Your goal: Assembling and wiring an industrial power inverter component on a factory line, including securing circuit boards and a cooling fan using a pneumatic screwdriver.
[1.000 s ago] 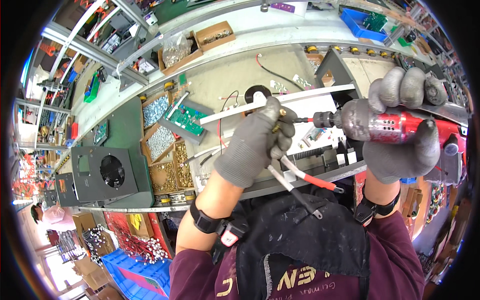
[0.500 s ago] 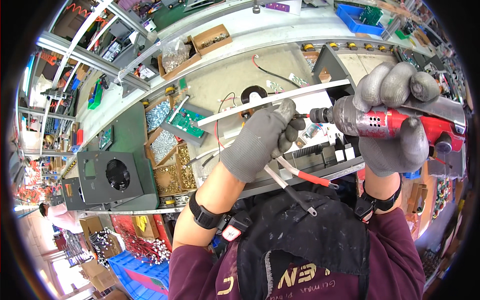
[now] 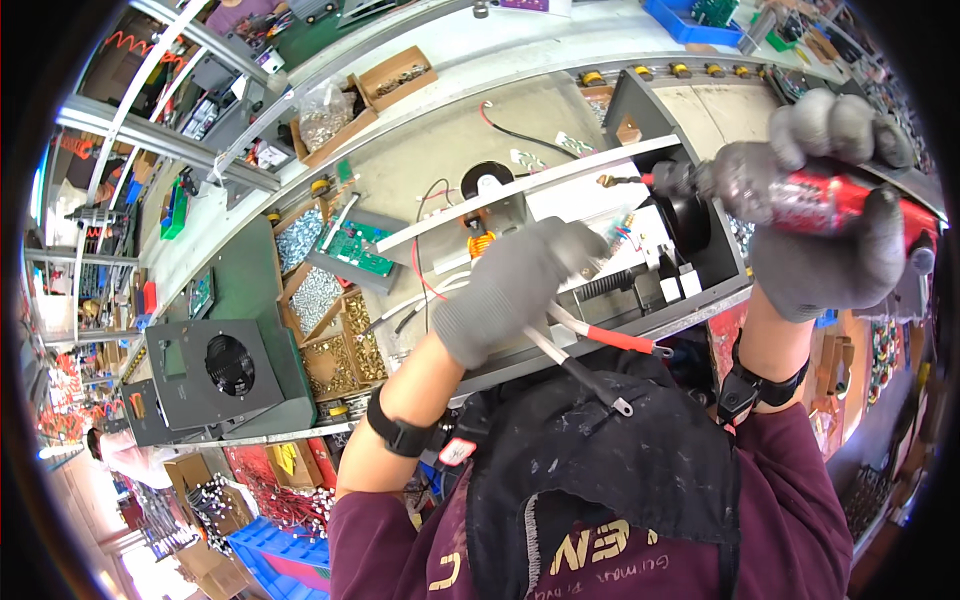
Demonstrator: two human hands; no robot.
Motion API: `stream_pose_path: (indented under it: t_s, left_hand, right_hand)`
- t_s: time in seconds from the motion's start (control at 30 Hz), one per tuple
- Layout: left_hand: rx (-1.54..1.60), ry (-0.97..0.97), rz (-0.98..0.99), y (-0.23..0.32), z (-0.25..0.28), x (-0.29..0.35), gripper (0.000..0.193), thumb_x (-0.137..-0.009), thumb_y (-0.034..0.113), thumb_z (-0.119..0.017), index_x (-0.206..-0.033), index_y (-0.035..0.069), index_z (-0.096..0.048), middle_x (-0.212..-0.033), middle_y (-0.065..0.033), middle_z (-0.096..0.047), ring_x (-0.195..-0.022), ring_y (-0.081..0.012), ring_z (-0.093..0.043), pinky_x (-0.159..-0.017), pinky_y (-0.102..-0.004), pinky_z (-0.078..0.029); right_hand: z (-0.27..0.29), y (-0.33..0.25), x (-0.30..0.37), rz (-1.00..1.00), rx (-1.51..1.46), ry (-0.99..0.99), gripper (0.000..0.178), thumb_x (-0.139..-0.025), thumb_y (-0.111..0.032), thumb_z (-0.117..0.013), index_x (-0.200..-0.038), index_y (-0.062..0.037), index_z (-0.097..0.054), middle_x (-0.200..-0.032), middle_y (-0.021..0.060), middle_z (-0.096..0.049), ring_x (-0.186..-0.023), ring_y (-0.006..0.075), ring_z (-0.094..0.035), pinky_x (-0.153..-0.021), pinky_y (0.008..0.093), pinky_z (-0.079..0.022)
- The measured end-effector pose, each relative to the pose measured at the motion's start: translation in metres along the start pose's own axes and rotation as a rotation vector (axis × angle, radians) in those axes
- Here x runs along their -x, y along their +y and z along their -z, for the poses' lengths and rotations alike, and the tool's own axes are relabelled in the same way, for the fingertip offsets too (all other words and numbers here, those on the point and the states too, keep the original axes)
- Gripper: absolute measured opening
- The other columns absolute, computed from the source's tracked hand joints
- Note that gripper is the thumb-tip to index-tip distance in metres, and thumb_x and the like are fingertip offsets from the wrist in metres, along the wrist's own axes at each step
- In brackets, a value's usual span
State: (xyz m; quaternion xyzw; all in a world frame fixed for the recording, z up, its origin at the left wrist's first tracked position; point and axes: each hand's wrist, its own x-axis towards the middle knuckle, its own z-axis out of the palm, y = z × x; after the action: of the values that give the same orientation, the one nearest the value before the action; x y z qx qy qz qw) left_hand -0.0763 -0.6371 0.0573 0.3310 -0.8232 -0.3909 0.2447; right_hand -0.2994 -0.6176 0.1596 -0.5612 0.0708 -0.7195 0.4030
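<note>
My right hand (image 3: 830,240), in a grey glove, grips a red power screwdriver (image 3: 812,200) pointing left. At the tip of its bit sits a small brass-coloured screw (image 3: 606,181), above a dark metal case (image 3: 690,292) open at the top. My left hand (image 3: 520,285), also gloved, is over the case's near part; its fingers are blurred. Just under that hand, two thick cables hang out toward me, one with a red end sleeve (image 3: 625,341) and one with a black end sleeve (image 3: 598,388). A white strip (image 3: 530,190) crosses the case, beside an orange-wound coil (image 3: 481,243).
Left of the case, a divided box (image 3: 318,296) holds silver and brass fasteners. A green circuit board (image 3: 362,248) lies beside it. A dark panel with a fan (image 3: 205,372) is at far left. Cardboard boxes (image 3: 398,78) stand on the ledge behind.
My right hand has drawn the screwdriver up and to the right, with the screw on its bit. My left hand has come away from the bit, slightly down and left.
</note>
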Motion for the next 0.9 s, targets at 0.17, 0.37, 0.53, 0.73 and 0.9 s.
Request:
stream_pose_path:
  t_s: [0.17, 0.37, 0.53, 0.73, 0.9]
  left_hand:
    - [-0.37, -0.217, -0.049, 0.049, -0.008, 0.007, 0.025, -0.067, 0.021, -0.071, -0.091, 0.013, -0.066, -0.082, -0.0092, -0.052, -0.083, -0.0276, -0.056, -0.069, -0.0378, -0.044]
    - [-0.666, 0.96, 0.098, -0.025, 0.049, -0.002, 0.012, -0.087, 0.013, -0.057, -0.094, 0.005, -0.063, -0.083, -0.0082, -0.058, -0.074, -0.0196, -0.057, -0.063, -0.0301, -0.047]
    - [0.826, 1.417, 0.517, -0.053, 0.063, -0.01, 0.02, -0.094, 0.014, -0.047, -0.101, -0.002, -0.056, -0.072, -0.0049, -0.052, -0.054, -0.0122, -0.047, -0.046, -0.0247, -0.04]
    - [-0.341, 0.507, 0.357, -0.036, 0.044, -0.034, 0.022, -0.087, 0.019, -0.053, -0.105, 0.008, -0.058, -0.087, -0.0119, -0.062, -0.06, -0.0256, -0.06, -0.049, -0.0351, -0.046]
    - [-0.624, -0.056, 0.032, -0.008, 0.024, -0.061, 0.017, -0.083, 0.025, -0.059, -0.095, 0.014, -0.061, -0.086, -0.0072, -0.06, -0.068, -0.0252, -0.063, -0.05, -0.0374, -0.046]
  right_hand:
    - [0.021, -0.03, -0.01, 0.083, 0.012, 0.143, 0.03, -0.074, -0.019, -0.064, -0.099, -0.0079, -0.054, -0.091, 0.0033, -0.042, -0.086, 0.0186, -0.035, -0.075, 0.0326, -0.033]
    - [0.037, -0.034, 0.006, 0.061, 0.071, 0.193, 0.03, -0.073, -0.018, -0.065, -0.099, -0.0073, -0.054, -0.09, 0.0023, -0.041, -0.085, 0.0173, -0.034, -0.075, 0.0309, -0.033]
    - [0.046, -0.013, 0.014, 0.017, 0.093, 0.315, 0.029, -0.076, -0.017, -0.064, -0.101, -0.0067, -0.053, -0.087, 0.0032, -0.038, -0.083, 0.0178, -0.034, -0.074, 0.0306, -0.034]
    - [0.073, 0.014, 0.036, -0.051, 0.134, 0.235, 0.033, -0.083, -0.017, -0.056, -0.113, -0.0034, -0.053, -0.095, 0.01, -0.05, -0.083, 0.0234, -0.043, -0.072, 0.0348, -0.04]
    - [0.064, 0.033, 0.05, -0.161, 0.282, 0.441, 0.037, -0.08, -0.019, -0.059, -0.113, -0.0058, -0.049, -0.087, 0.0067, -0.041, -0.078, 0.0196, -0.038, -0.068, 0.0321, -0.038]
